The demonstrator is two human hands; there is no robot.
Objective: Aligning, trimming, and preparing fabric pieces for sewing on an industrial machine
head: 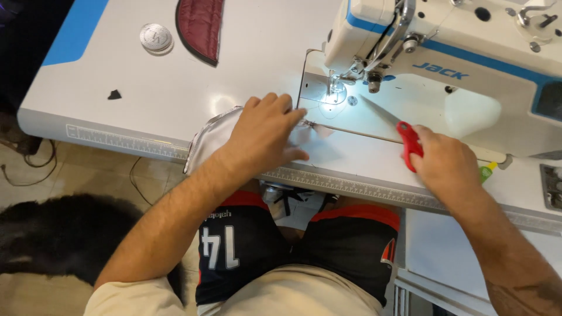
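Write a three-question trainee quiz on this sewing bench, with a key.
1. True or false: the right hand holds a red-handled snipper.
2. What lies under the left hand?
A. a white fabric piece
B. a ruler
C. a spool
3. Fill in: the maroon quilted piece lies on the table, on the ____ side of the sewing machine in the picture.

Key:
1. True; its blade points toward the needle area.
2. A; the palm presses it flat at the table's front edge.
3. Left, near the round metal disc.
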